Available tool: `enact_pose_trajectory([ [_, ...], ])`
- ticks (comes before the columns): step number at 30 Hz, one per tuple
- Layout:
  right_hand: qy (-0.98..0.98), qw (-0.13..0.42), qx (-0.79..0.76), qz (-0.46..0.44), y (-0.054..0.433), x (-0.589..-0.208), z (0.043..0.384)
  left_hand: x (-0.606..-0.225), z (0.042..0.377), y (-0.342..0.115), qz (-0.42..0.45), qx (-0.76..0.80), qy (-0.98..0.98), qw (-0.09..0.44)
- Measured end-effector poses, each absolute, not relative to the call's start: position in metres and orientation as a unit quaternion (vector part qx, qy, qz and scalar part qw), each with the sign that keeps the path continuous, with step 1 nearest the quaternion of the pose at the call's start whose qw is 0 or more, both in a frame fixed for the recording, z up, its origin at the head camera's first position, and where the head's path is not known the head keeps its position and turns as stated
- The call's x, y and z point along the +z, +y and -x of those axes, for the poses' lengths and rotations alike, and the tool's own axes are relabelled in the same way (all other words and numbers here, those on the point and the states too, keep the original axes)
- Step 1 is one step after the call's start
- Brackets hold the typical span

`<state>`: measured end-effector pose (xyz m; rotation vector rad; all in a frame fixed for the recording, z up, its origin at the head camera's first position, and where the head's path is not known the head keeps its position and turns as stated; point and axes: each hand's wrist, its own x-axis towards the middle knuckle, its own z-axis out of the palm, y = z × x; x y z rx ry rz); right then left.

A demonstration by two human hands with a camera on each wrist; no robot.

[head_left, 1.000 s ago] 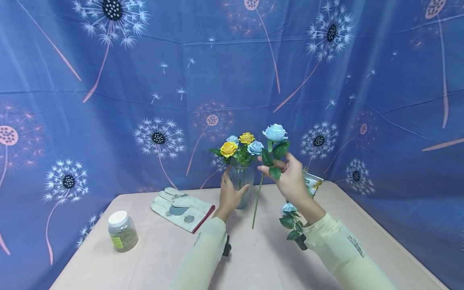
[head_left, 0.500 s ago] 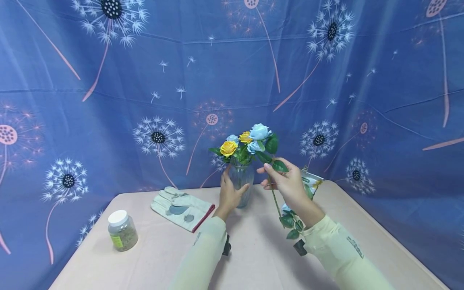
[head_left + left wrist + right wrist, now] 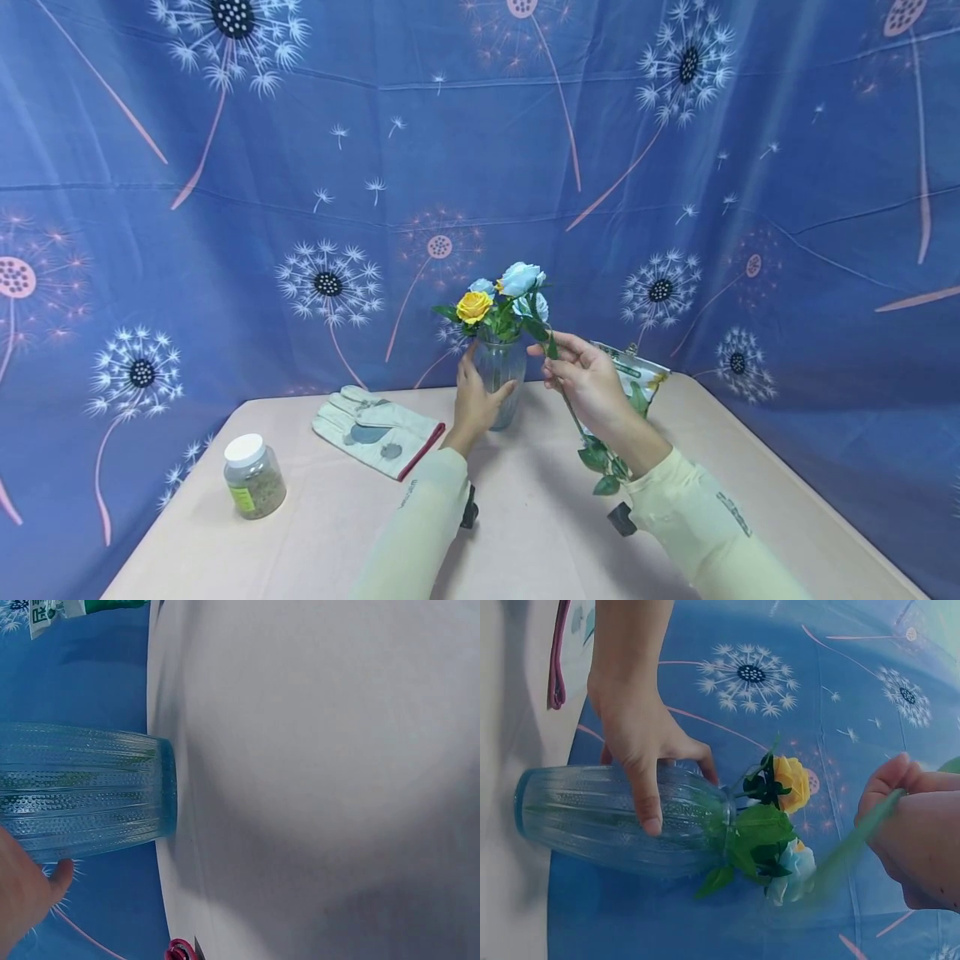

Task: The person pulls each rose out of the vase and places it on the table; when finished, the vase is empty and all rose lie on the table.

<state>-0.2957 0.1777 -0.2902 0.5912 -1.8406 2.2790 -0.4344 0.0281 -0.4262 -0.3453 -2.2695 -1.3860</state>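
A ribbed clear glass vase (image 3: 505,367) stands upright near the table's back edge, holding yellow roses (image 3: 474,307) and blue roses (image 3: 532,307). Around the vase's left side my left hand (image 3: 476,402) curls its fingers and thumb; the right wrist view shows this hand (image 3: 641,739) on the vase's body. My right hand (image 3: 596,387) pinches the stem of another blue rose (image 3: 521,279) between thumb and fingers. Its bloom is in front of the bouquet, and the stem slants down to the right, outside the vase. In the right wrist view the stem (image 3: 866,823) is blurred.
White work gloves (image 3: 375,432) with red trim lie left of the vase. Farther left stands a white-lidded jar (image 3: 255,479). Leaves of another flower (image 3: 596,458) lie below my right wrist, and a clipped printed packet (image 3: 641,375) is behind it. A blue dandelion curtain (image 3: 480,150) hangs behind.
My right hand has brought the blue rose left toward the bouquet and tilted its stem from nearly upright to slanting, bottom toward the right. My left hand has stayed on the vase.
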Motion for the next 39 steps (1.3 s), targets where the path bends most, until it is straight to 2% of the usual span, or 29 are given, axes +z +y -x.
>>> enact_pose_trajectory([
  [4, -0.613, 0.054, 0.764, -0.194, 0.179, -0.293, 0.296, -0.427, 0.434, 0.028, 0.127, -0.502, -0.825, 0.225],
  [9, -0.603, 0.051, 0.776, -0.177, 0.181, -0.295, 0.298, -0.426, 0.434, 0.028, 0.129, -0.501, -0.824, 0.230],
  [19, -0.662, 0.012, 0.744, -0.089, 0.192, -0.301, 0.297, -0.426, 0.435, 0.028, 0.134, -0.502, -0.823, 0.230],
  [35, -0.702, -0.009, 0.709, -0.068, 0.214, -0.325, 0.293, -0.427, 0.437, 0.029, 0.124, -0.502, -0.826, 0.225],
  [39, -0.696, -0.034, 0.715, -0.059, 0.223, -0.334, 0.291, -0.426, 0.436, 0.029, 0.123, -0.502, -0.826, 0.226],
])
